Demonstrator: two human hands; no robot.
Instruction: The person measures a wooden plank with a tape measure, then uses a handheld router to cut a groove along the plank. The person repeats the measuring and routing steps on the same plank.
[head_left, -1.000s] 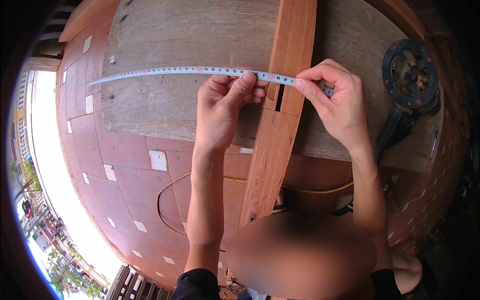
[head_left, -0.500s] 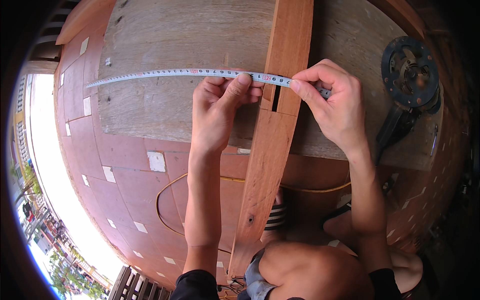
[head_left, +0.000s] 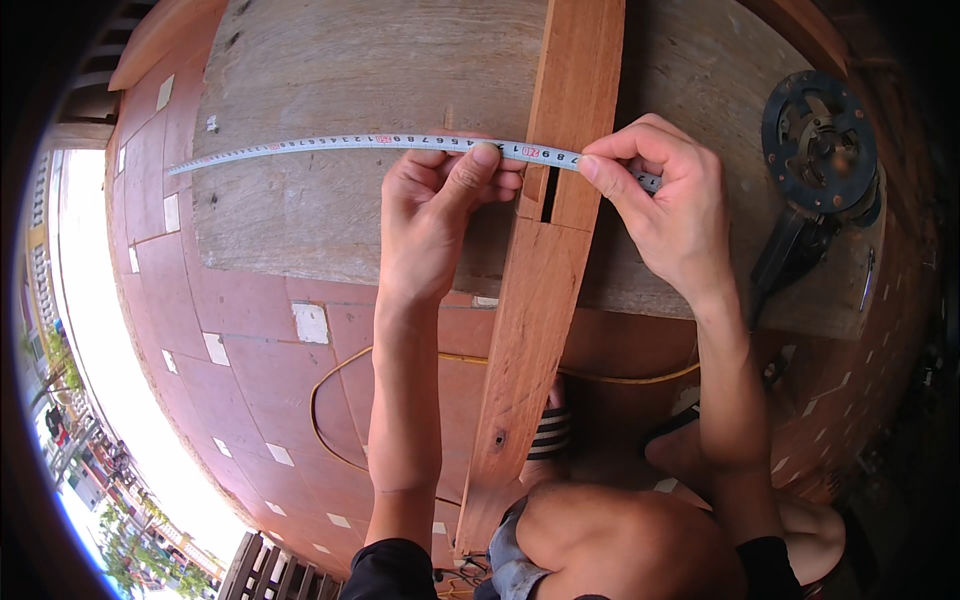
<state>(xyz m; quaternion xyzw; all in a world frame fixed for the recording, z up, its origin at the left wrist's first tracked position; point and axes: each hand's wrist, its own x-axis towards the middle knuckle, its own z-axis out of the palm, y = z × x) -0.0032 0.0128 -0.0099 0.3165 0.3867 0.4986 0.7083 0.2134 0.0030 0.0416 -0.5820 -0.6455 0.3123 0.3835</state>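
Note:
A pale tape measure blade (head_left: 330,142) with dark and red marks runs across a long reddish wooden beam (head_left: 530,330). My left hand (head_left: 440,210) pinches the blade just left of the beam, thumb on top and fingers beneath. On the beam's right side, my right hand (head_left: 665,200) grips the blade between thumb and forefinger. A short piece of the tape shows inside its curled fingers. Below the blade, a narrow dark slot (head_left: 550,195) is cut into the beam's top face, with a line across the wood at its near end. The blade's far left part reaches past the board, unsupported.
A weathered plywood board (head_left: 330,230) lies under the beam. At the right on it rests a black power tool with a round slotted base (head_left: 820,140). A yellow cord (head_left: 630,381) crosses the red tiled floor (head_left: 250,380). My bent knee (head_left: 620,530) is at the lower edge.
Both hands keep their hold on the tape measure blade. The whole view has shifted only very slightly; nothing is taken up or let go.

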